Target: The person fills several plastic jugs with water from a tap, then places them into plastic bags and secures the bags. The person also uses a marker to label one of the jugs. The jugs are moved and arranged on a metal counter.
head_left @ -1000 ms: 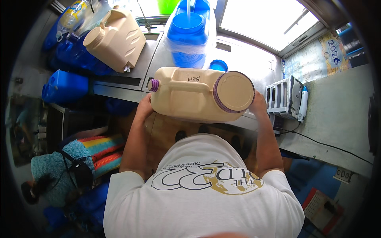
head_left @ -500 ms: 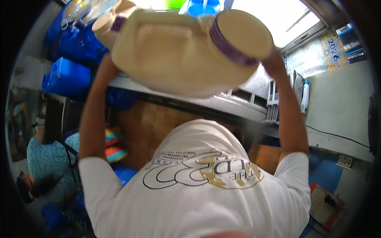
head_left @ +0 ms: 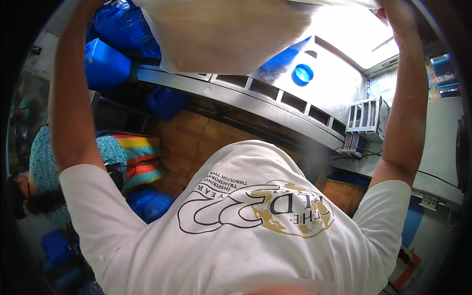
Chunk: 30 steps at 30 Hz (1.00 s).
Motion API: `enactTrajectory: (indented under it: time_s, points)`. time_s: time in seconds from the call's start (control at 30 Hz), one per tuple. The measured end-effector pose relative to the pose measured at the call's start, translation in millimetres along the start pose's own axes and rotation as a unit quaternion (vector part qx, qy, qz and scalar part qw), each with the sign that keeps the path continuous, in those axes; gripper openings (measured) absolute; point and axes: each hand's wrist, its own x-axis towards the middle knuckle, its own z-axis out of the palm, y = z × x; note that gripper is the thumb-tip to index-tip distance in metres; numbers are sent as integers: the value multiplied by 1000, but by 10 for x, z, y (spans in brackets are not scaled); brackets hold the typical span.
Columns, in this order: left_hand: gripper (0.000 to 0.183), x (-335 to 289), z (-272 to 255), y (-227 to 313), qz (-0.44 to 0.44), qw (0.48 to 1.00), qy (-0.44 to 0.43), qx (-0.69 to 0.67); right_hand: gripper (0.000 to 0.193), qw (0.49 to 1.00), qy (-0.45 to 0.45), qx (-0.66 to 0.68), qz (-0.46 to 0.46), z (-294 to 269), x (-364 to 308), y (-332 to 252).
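Observation:
Both my arms reach up past the top edge of the view. A bulky beige thing [head_left: 231, 34] hangs between them at the top, wrapped in thin see-through plastic; its upper part is cut off. My right hand [head_left: 387, 14] is at the upper right, its fingers closed at the edge of the plastic sheet or bag [head_left: 346, 2]. Of my left hand [head_left: 93, 4] only a sliver near the wrist shows at the upper left, and its fingers are out of sight. On the steel counter [head_left: 329, 91] below lie a round blue cap [head_left: 302, 74] and a blue plastic-covered thing [head_left: 282, 58].
Blue jerrycans [head_left: 105, 64] stand at the left. A grey rack [head_left: 366, 120] sits at the counter's right end, beside a pale worktop [head_left: 440, 132] with a cable. A person in a teal patterned top [head_left: 42, 155] is at the left, near more blue containers [head_left: 150, 204].
My arms have risen and spread apart. The beige jug with its lid has left the view, and the plastic-wrapped beige bulk fills the top. The blue cap on the counter has become visible.

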Motion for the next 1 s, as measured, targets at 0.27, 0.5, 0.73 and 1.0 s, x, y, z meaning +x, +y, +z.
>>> enactTrajectory:
  time_s: [0.27, 0.5, 0.73, 1.0]
  points:
    - [45, 87, 463, 218, 39, 998, 48, -9, 34, 1000, -10, 14, -20, 41, 40, -296]
    - [53, 544, 802, 483, 126, 991, 13, -37, 36, 992, -53, 79, -81, 668, -70, -972]
    - [56, 363, 1983, 1344, 267, 944, -128, -144, 37, 965, -119, 175, -152, 1224, 46, -1515]
    - [36, -439, 2056, 1077, 83, 973, -174, -127, 39, 862, 12, 507, 26, 1870, -222, -513]
